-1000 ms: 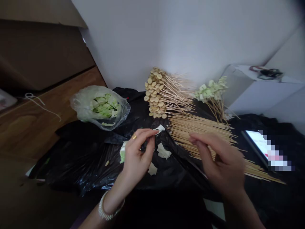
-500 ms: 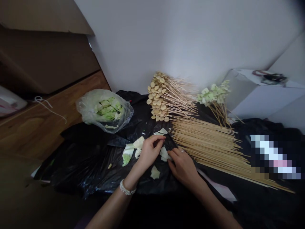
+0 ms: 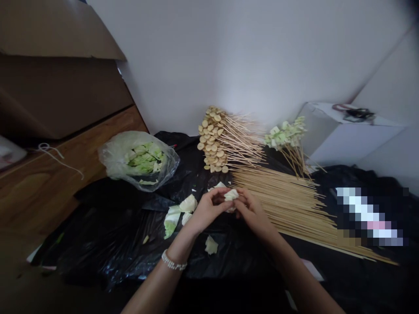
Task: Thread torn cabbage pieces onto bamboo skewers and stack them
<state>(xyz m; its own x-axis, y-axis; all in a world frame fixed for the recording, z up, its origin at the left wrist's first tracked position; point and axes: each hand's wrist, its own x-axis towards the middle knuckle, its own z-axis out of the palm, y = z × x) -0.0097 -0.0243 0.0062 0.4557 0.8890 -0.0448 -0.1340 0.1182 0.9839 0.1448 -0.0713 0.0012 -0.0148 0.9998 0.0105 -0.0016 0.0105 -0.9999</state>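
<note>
Between my two hands is a pale piece of cabbage leaf [image 3: 231,195], lifted off the black plastic sheet [image 3: 137,257]. My left hand [image 3: 209,209] pinches it from the left with thumb and fingers. From the other side, the curled fingers of my right hand [image 3: 251,211] grip it too. Loose cabbage pieces [image 3: 172,220] lie left of my left hand, and a single small piece [image 3: 211,245] rests just in front of my wrists. Bare bamboo skewers [image 3: 281,196] are spread beside my right hand.
A clear plastic bag [image 3: 109,152] of cabbage leaves stands at the left. Skewers with round slices [image 3: 212,139] are stacked by the wall, cabbage skewers [image 3: 286,134] to their right. A white box [image 3: 347,139] stands right, a cardboard box [image 3: 65,96] back left.
My right hand has raised the cabbage piece from the sheet, and my left hand has closed on it too. The view has shifted slightly.
</note>
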